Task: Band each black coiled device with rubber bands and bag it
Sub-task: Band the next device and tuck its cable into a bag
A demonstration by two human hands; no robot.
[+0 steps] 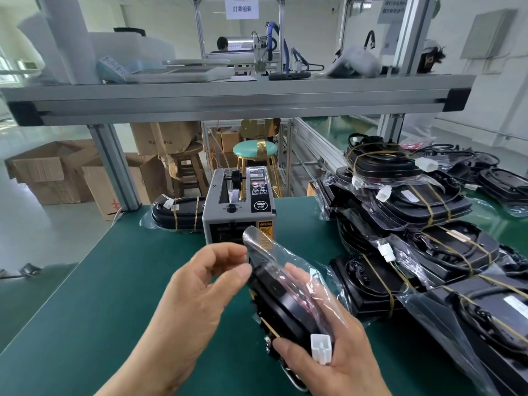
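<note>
A black coiled device [281, 301] with a yellow rubber band and a white plug [322, 347] stands on edge above the green table [100, 295]. My right hand [337, 358] grips it from below, fingers inside the clear plastic bag [274, 247] that partly covers it. My left hand [200, 292] pinches the bag's edge at the device's upper left. Several banded, bagged devices [414, 212] are heaped to the right. One more bagged device [178, 214] lies left of the tape dispenser.
A grey tape dispenser [238, 207] stands just behind my hands. An aluminium shelf frame [228, 101] crosses overhead, with its post [114, 167] at the left. Stools and cardboard boxes [51, 170] stand beyond the table's far edge.
</note>
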